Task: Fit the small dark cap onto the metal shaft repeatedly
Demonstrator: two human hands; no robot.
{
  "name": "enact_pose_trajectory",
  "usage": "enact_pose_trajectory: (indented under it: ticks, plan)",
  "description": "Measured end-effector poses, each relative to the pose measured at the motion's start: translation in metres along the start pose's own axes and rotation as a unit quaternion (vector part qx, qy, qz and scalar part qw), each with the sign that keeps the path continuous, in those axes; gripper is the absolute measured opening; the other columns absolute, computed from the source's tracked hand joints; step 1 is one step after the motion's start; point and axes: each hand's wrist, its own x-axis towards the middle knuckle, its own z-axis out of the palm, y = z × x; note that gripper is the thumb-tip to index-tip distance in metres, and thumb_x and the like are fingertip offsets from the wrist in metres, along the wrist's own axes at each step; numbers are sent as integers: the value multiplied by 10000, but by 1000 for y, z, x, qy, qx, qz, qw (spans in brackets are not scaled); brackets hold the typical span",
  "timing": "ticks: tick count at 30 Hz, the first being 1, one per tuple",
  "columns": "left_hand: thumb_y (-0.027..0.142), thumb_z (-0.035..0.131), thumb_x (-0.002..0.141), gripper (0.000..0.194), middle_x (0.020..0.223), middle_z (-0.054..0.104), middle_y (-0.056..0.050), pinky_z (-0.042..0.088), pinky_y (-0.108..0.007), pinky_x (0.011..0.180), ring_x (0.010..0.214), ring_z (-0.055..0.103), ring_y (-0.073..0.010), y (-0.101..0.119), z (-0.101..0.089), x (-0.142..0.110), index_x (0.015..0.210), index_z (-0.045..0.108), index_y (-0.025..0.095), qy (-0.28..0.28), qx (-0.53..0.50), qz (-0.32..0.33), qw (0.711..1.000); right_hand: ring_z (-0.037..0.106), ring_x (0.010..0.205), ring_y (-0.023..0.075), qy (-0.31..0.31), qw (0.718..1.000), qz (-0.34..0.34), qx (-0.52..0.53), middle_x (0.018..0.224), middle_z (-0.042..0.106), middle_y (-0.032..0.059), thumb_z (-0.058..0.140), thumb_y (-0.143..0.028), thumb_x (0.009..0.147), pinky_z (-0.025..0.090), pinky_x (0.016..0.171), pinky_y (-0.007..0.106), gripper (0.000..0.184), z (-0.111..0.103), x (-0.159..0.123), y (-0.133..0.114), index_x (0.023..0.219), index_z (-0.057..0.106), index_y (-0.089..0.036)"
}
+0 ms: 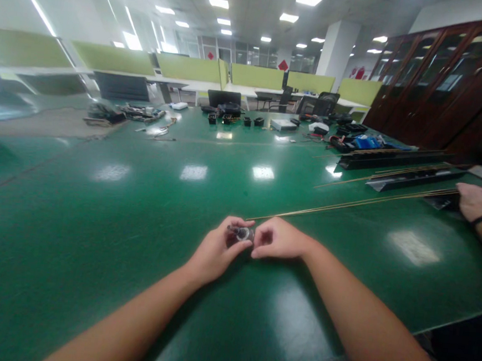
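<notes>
your left hand [219,249] was clamped on a small round part [244,234]; your right hand [277,239] curled beside it, its grip impossible to tell.

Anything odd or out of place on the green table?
No spill or damage visible. Slightly untidy: thin rods jut well past the black channel by the other person's hand. White patches look like ceiling-light glare.

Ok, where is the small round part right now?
In the head view, the small round part is in the left hand, near mid-picture, just left of the right hand.
</notes>
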Motion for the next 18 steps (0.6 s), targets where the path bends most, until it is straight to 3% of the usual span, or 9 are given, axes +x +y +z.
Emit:
enact_pose_trajectory:
  ticks: [6,18]
  plan:
    - [357,650,859,325,1104,688,-64,534,-330,861,968,668,-204,1,0,-1,1126,547,201,1,19,-2,1000,548,587,109,-5,1000,4,-14,650,649,0,801,-366,678,410,555,206,266,-1,0,-1,726,690,-128]
    - [366,692,835,282,1000,696,-17,521,-281,828,908,666,-171,2,3,1,1055,620,205,31,16,19,999,563,586,105,-16,1000,1,-18,666,640,-15,804,-351,683,420,547,199,279,0,0,-1,819,688,-137]
